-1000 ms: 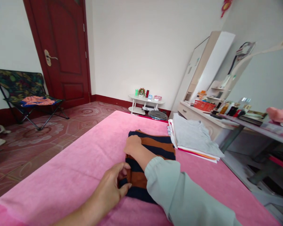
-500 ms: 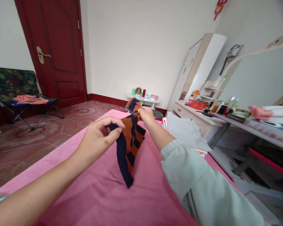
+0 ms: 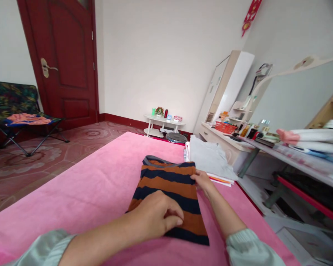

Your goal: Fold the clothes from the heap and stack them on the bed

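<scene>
A folded garment with navy and brown stripes (image 3: 169,181) lies flat on the pink bed cover (image 3: 94,184). My left hand (image 3: 158,216) rests on the garment's near part, fingers curled and pressing down on the cloth. At the garment's right edge, my right hand (image 3: 202,181) touches the fold with its fingers. Both arms wear pale green sleeves. Just beyond the striped garment, a stack of folded clothes with a grey top piece (image 3: 211,159) sits at the bed's far right corner.
A red door (image 3: 63,59) and a folding chair (image 3: 13,107) with orange cloth stand at the left. A small white table (image 3: 163,123) is by the far wall. A dresser with a red basket (image 3: 224,127) and a cluttered shelf (image 3: 308,147) line the right side.
The striped garment was lifted off the bed by both hands half a second ago; now it lies flat again, folded, with both hands on it.
</scene>
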`<state>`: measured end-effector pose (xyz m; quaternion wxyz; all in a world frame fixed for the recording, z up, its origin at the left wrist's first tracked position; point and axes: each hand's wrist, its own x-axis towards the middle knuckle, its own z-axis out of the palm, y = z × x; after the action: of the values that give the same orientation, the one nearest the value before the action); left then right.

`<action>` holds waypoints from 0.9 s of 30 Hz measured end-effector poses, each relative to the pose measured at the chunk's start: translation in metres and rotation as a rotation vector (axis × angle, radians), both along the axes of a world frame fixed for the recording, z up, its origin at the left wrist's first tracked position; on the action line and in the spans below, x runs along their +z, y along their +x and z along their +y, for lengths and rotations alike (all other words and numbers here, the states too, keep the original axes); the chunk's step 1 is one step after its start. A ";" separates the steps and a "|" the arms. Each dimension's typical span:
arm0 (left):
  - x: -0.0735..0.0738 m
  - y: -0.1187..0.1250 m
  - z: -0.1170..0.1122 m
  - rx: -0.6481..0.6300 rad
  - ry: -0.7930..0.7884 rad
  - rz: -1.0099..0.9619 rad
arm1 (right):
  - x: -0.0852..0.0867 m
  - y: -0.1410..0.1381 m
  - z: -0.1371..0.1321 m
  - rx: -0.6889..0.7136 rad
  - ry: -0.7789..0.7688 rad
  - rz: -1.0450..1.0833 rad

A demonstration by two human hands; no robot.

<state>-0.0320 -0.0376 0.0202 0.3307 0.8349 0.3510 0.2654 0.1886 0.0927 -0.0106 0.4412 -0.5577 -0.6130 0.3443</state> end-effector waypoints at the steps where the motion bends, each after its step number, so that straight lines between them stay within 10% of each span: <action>1: -0.005 -0.008 0.006 0.083 0.052 0.043 | -0.006 0.005 0.000 0.026 -0.057 -0.007; 6: -0.026 -0.076 0.063 0.536 0.221 0.158 | -0.014 0.009 0.003 0.108 -0.072 -0.093; 13: -0.053 -0.127 0.132 0.747 0.130 0.033 | 0.011 -0.027 -0.032 -0.305 0.252 -0.807; 17: -0.061 -0.116 0.158 0.652 0.080 -0.064 | 0.011 -0.066 -0.064 0.187 0.505 -0.719; 21: -0.067 -0.109 0.176 0.559 0.040 -0.153 | 0.003 -0.088 -0.090 0.795 0.383 -0.714; 27: -0.074 -0.109 0.197 0.443 0.005 -0.148 | 0.010 -0.088 -0.097 1.110 0.264 -0.674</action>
<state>-0.1412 0.1594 -0.0539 0.2872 0.7165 0.4998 0.3929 0.1010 -0.0042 -0.0002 0.0469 -0.1775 -0.9508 0.2495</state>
